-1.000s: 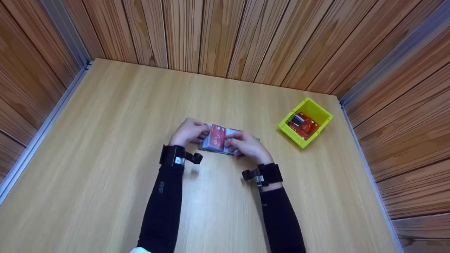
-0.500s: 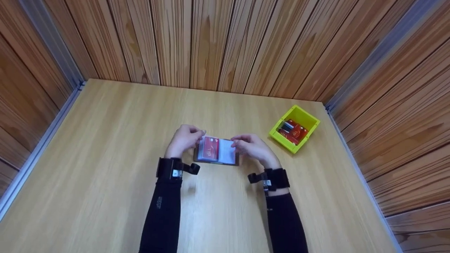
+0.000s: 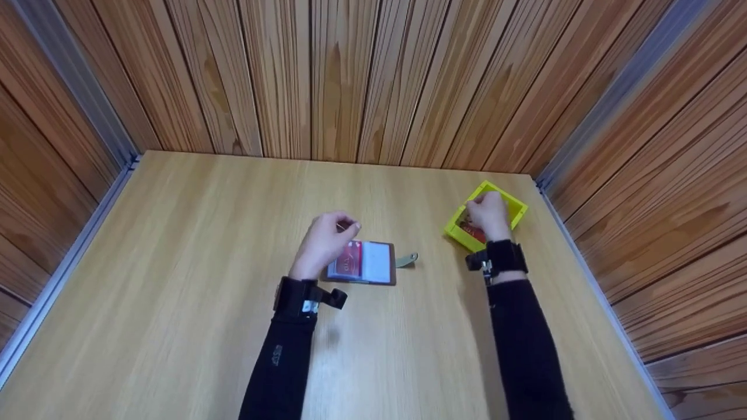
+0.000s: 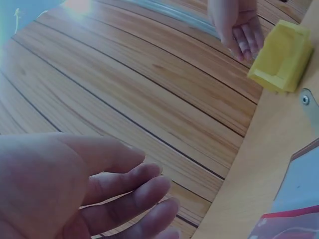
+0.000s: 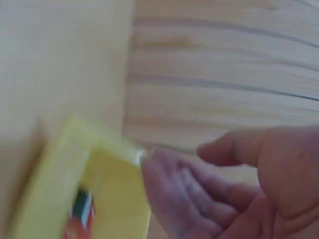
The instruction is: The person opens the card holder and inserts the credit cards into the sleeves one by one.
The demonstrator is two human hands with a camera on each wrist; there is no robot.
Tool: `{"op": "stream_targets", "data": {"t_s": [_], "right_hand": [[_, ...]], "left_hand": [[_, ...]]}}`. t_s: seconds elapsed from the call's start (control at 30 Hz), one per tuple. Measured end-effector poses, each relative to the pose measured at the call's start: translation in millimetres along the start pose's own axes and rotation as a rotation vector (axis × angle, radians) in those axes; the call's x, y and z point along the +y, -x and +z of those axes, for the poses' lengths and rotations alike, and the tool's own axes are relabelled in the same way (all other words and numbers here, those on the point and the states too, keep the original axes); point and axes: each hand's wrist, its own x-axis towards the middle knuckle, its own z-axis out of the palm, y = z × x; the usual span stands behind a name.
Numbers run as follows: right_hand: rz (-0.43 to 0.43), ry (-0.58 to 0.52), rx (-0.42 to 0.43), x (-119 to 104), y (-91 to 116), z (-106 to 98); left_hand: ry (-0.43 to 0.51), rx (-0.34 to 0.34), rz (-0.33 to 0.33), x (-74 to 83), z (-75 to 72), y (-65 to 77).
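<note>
An open card holder [image 3: 378, 262] with clear sleeves lies flat on the table in the head view. A red VIP card [image 3: 350, 259] shows in its left side, partly covered by my left hand [image 3: 321, 242]. That hand hovers above the holder, fingers loosely bent; the left wrist view shows nothing between them. My right hand [image 3: 491, 216] is over the yellow bin [image 3: 518, 217], fingers relaxed and empty in the right wrist view [image 5: 214, 189]. Red cards [image 3: 473, 232] lie inside the bin, partly hidden by this hand; a dark-striped one [image 5: 82, 204] shows beside them.
A strap with a metal snap [image 3: 407, 260] sticks out from the holder's right edge. Wood-plank walls [image 3: 344, 81] enclose the table [image 3: 175, 280] at the back and both sides. The bin stands near the back right corner.
My right hand has left the card holder and moved right to the bin. The left hand has let go of the holder's left edge and lifted over it. The head view has tilted up.
</note>
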Motion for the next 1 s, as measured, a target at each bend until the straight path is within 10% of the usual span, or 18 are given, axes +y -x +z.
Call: {"op": "stream_targets", "data": {"t_s": [0.23, 0.6, 0.87, 1.0], "right_hand": [[0.062, 0.389, 0.02, 33, -64, 16], [0.217, 0.59, -0.18, 94, -135, 41], [0.205, 0.566, -0.104, 37, -72, 38], [0.181, 0.548, -0.035, 39, -72, 41]], "left_hand": [[-0.012, -0.004, 0.005, -5.5, 6.8, 3.0], [-0.011, -0.038, 0.08, -6.3, 15.9, 0.4], [-0.05, -0.057, 0.117, -10.7, 15.1, -5.2], [-0.053, -0.062, 0.13, -14.5, 12.1, -6.8]]}}
